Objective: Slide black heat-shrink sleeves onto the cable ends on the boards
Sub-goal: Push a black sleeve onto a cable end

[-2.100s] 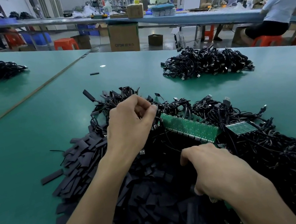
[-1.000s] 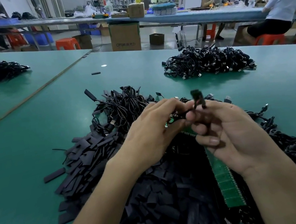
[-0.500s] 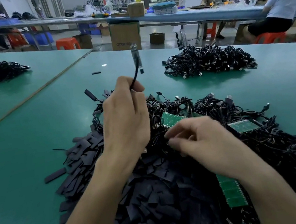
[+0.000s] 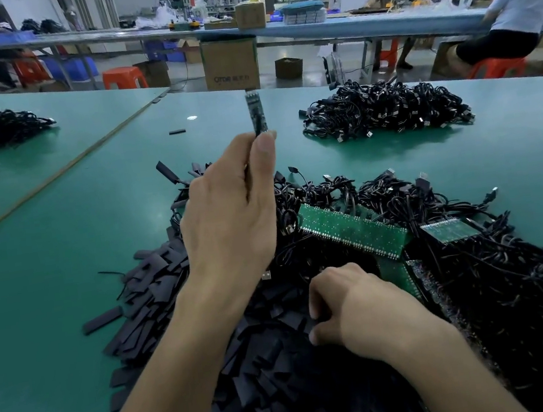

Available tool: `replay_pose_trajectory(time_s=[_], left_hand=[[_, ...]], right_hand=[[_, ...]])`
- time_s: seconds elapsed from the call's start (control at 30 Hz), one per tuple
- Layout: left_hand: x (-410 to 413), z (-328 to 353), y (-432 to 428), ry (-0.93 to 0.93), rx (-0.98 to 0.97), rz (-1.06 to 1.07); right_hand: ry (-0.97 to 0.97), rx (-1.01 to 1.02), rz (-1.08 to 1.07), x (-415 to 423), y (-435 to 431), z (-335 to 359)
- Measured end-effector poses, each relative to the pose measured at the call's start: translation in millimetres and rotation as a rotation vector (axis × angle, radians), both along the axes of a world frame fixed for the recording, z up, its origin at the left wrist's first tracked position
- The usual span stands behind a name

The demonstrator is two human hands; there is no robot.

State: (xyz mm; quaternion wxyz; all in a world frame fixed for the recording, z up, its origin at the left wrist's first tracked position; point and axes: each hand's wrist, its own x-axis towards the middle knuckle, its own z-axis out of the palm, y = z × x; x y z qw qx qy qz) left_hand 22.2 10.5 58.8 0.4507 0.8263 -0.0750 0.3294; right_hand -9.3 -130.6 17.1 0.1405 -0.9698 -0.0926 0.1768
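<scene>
Two fingertips point(image 4: 264, 148) of our left hand point(image 4: 230, 218) pinch a cable end point(image 4: 256, 114) upright just above centre frame. Our right hand point(image 4: 356, 308) curls knuckles-up into the pile of black heat-shrink sleeves point(image 4: 268, 379) at lower centre, and we cannot tell whether it holds one. Right of both hands the green boards point(image 4: 353, 233) lie among tangled black cables point(image 4: 514, 277) on the green table point(image 4: 51, 304), with another cable bundle point(image 4: 385, 108) at upper right.

bright overhead light | soft shadows | wide-angle edge warp | blurred background
</scene>
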Motion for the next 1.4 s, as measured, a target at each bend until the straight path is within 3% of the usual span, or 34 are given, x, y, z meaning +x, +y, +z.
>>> replay_pose_trajectory(time_s=[0.3,0.6,0.97,1.1,1.23,1.4], left_hand=[[4.5,-1.3,-0.5,0.022,-0.026,-0.044],[2.2,0.4,-6.6,0.175,0.054,-0.083],[-0.2,0.5,-4.4,0.064,-0.154,-0.139],[-2.6,2.8,-6.8,0.068,-0.147,-0.092],[-5.5,2.5,-8.6,0.070,-0.148,-0.092],[-3.3,-3.4,-8.1,0.044,-0.113,-0.146]], right_hand=[[-0.106,0.171,0.064,-1.6,-6.4,1.7],[-0.321,0.551,-0.088,4.9,-24.7,22.8],[-0.201,0.667,-0.124,5.9,-31.1,25.3],[-0.173,0.857,-0.163,5.6,-30.5,27.8],[-0.221,1.000,-0.191,6.1,-31.0,30.2],[-0.353,1.033,-0.192,6.8,-34.0,29.5]])
